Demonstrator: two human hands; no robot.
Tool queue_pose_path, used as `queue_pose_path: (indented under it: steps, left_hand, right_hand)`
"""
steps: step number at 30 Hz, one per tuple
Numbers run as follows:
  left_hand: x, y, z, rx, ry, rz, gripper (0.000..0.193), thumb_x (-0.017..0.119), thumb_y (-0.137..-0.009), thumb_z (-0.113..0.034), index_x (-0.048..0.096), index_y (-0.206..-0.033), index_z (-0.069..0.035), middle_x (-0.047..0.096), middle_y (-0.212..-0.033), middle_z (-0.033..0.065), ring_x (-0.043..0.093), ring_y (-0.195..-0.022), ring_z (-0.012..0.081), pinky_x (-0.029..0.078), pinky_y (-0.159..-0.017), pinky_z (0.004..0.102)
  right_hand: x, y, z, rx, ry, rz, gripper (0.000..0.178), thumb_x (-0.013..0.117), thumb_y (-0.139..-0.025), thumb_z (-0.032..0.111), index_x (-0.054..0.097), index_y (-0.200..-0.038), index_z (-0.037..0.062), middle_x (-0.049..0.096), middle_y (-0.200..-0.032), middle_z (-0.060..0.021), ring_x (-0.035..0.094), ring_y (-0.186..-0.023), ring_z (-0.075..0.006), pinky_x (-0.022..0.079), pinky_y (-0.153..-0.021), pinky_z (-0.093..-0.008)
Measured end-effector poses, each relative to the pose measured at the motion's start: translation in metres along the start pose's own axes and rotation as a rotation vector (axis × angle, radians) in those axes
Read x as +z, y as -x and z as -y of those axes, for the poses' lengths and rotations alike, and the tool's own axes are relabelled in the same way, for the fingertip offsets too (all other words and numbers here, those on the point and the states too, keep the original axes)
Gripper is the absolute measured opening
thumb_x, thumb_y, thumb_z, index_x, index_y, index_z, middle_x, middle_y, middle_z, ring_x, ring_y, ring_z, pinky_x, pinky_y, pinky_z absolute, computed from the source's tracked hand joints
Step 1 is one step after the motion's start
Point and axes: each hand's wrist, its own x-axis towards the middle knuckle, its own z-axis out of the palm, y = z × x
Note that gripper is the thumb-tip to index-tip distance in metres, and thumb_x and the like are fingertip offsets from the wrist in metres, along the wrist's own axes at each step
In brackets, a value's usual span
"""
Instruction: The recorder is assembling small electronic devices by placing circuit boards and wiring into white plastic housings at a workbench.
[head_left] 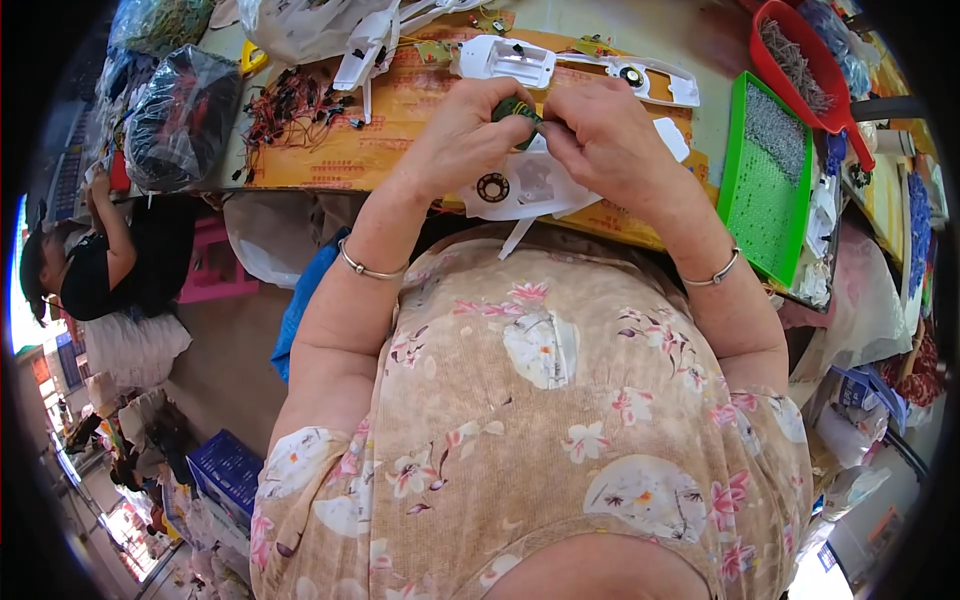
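Note:
My left hand [462, 137] is closed on a small dark green part, apparently a circuit board [514, 106], held up between thumb and fingers. Right against it, my right hand [618, 145] is closed in a pinch; fine wire seems to pass there, but what the fingertips grip is too small to make out. Under both hands a white plastic housing [530, 195] lies at the table's front edge, with a black ring-shaped part [493, 187] in it. Beyond them lie a white housing with a recess [507, 62] and a long white frame [675, 85] bearing a round part.
Red and black wires [290, 115] lie in a heap at left, near a dark bagged bundle [183, 115]. At right stand a green tray [735, 165] of small metal pieces and a red scoop [845, 110] of screws. Another person [125, 250] sits far left.

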Motion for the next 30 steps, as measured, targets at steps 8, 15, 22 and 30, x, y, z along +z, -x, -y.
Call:
queue_pose_path:
  steps: [8,15,22,30]
  left_hand:
    - [-0.029,-0.007,-0.008,0.043,0.075,0.347,0.015,0.056,-0.079,-0.005,0.062,-0.091,0.001,0.055,-0.075,-0.0046,0.046,-0.067,0.0015,0.037,-0.058,0.0174]
    - [-0.059,-0.002,-0.003,-0.121,-0.438,0.282,0.011,0.05,-0.074,-0.005,0.053,-0.084,0.001,0.05,-0.068,-0.0009,0.043,-0.062,0.0049,0.036,-0.054,0.0223]
    - [-0.054,-0.001,0.03,0.156,-0.796,-0.021,0.029,0.06,-0.076,-0.01,0.059,-0.103,-0.001,0.061,-0.094,0.022,0.058,-0.091,0.0391,0.046,-0.082,0.0442]
    - [-0.025,0.019,0.003,0.314,-0.821,-0.338,0.039,0.069,-0.074,-0.014,0.057,-0.108,0.001,0.056,-0.099,0.0168,0.055,-0.094,0.0342,0.045,-0.079,0.04]
  right_hand:
    - [-0.005,-0.001,-0.012,0.232,-0.588,0.26,0.008,0.055,-0.085,0.007,0.054,-0.082,0.0006,0.049,-0.068,-0.0018,0.046,-0.065,-0.011,0.037,-0.058,-0.026]
    - [-0.005,-0.004,-0.027,0.479,-0.767,0.066,0.014,0.057,-0.09,0.015,0.061,-0.084,0.0029,0.05,-0.068,0.0069,0.041,-0.064,0.0001,0.033,-0.055,-0.018]
    - [-0.045,0.013,-0.039,0.469,-0.259,-0.053,0.037,0.064,-0.082,0.024,0.06,-0.116,0.0079,0.059,-0.109,-0.022,0.058,-0.101,-0.0325,0.045,-0.087,-0.0365]
    - [-0.061,0.066,-0.014,0.275,0.227,0.315,0.058,0.067,-0.066,0.003,0.053,-0.122,0.0095,0.05,-0.124,-0.0104,0.046,-0.114,-0.0288,0.039,-0.098,-0.0378]
